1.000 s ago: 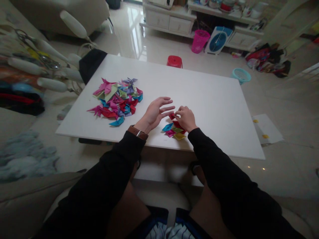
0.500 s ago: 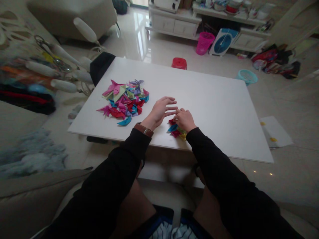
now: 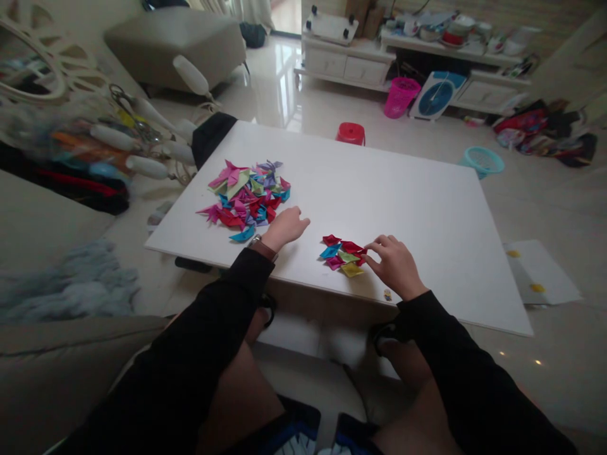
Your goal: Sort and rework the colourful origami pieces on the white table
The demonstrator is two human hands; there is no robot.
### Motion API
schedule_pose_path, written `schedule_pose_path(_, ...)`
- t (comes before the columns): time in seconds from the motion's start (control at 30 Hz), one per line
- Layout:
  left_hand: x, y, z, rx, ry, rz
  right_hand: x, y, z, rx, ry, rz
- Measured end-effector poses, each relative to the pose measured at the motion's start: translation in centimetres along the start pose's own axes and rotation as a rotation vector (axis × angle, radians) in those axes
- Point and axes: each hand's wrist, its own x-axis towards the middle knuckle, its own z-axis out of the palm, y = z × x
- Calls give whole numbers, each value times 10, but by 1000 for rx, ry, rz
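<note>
Small folded paper boats lie together near the table's front edge: a red boat (image 3: 331, 240), a blue boat (image 3: 331, 251), a magenta boat (image 3: 334, 262), a green boat (image 3: 348, 256) and a yellow boat (image 3: 351, 270). My right hand (image 3: 396, 265) pinches a red paper boat at the group's right end, between thumb and fingertips. To the left, my left hand (image 3: 286, 227) hovers over the table with its fingers curled down; what they hold, if anything, is hidden. Beside it sits a larger pile of folded paper pieces (image 3: 246, 196) in mixed colours.
The white table (image 3: 408, 189) spans the middle. A tiny yellowish item (image 3: 387, 295) lies at its front edge. Beyond it stand a red stool (image 3: 351, 133), a pink basket (image 3: 401, 98) and a turquoise basin (image 3: 484, 162). A lamp with white shades (image 3: 147, 167) is at the left.
My left hand has moved left, away from the boats, and its fingers have curled. My right hand has shifted right and down to the group's right end, uncovering the boats.
</note>
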Motion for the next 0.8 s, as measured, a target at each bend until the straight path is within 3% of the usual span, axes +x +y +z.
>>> schedule_pose_path(0.13,0,-26,1,229,-102,-205,5,-1,-8,22,39,-14)
schedule_pose_path(0.27,5,-42,5,250,-72,-346,11,-9,-13,48,51,-13)
schedule_pose_path(0.6,20,-56,7,-42,-9,-372,15,-19,-12,68,25,-31)
schedule_pose_path(0.8,22,-38,3,-89,64,-339,10,-17,-15,99,24,-35)
